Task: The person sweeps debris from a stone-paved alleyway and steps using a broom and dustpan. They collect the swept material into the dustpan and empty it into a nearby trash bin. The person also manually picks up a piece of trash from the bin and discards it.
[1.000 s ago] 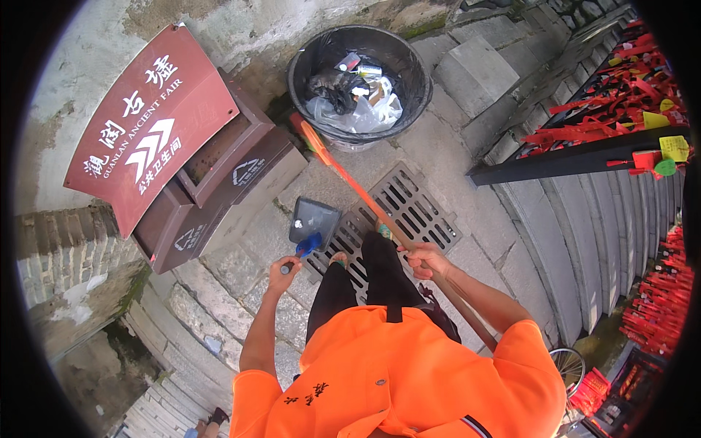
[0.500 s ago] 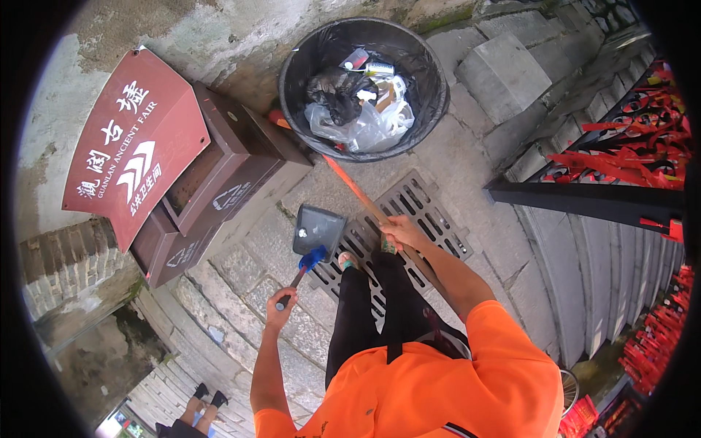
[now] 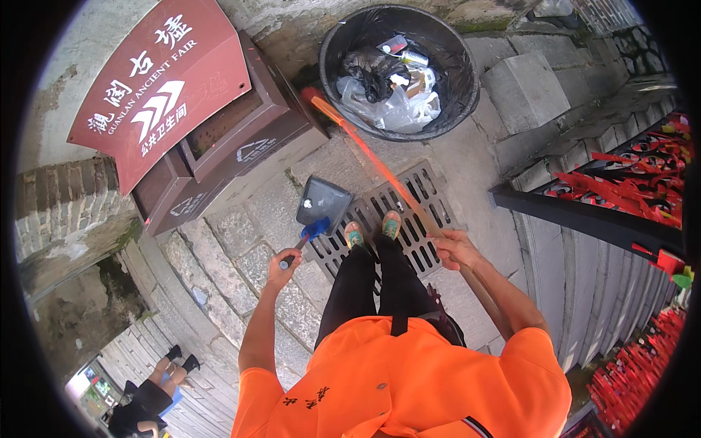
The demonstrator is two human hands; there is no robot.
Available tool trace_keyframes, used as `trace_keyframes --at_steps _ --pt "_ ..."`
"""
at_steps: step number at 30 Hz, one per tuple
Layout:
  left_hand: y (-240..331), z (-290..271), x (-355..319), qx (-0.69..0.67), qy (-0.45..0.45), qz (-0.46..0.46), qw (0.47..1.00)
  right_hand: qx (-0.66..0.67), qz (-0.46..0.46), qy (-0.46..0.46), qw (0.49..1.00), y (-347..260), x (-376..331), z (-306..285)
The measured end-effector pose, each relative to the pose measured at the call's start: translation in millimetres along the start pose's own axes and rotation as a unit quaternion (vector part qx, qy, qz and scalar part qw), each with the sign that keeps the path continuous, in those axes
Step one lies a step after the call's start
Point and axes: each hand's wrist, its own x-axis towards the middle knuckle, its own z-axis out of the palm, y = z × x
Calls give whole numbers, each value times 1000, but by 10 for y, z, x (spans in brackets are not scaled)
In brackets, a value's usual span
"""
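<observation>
My left hand (image 3: 281,270) is wrapped round the handle of a dark grey dustpan (image 3: 330,197); a blue piece joins handle and pan. The pan sits low, just ahead of my left foot, with a small white scrap (image 3: 307,204) inside. My right hand (image 3: 456,250) grips the long stick of a broom (image 3: 381,166), orange along its far part and wood-coloured near me. The stick slants away to the left, passing over a metal drain grate (image 3: 420,250). Its orange-red head (image 3: 314,96) lies between the brown bin and the round black bin.
The round black bin (image 3: 473,102), lined with a bag, holds plastic bags and a can. At left stands a brown bin (image 3: 255,157) with a red sign (image 3: 168,87). Stone steps (image 3: 555,277) and a dark rail with red ribbons (image 3: 621,175) are at right. Another person (image 3: 142,401) is at lower left.
My right hand has drawn back and to the right with the broom stick. The broom head, partly hidden by the black bin before, now shows beside it. The whole view has shifted.
</observation>
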Motion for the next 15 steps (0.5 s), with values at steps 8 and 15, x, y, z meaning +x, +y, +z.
trace_keyframes --at_steps 8,15 --pt "-18 -49 -40 19 -1 -14 1000 -78 -70 3 994 74 1414 423" --pt "-227 -72 -88 -13 13 -7 1000 77 55 -17 995 101 718 615"
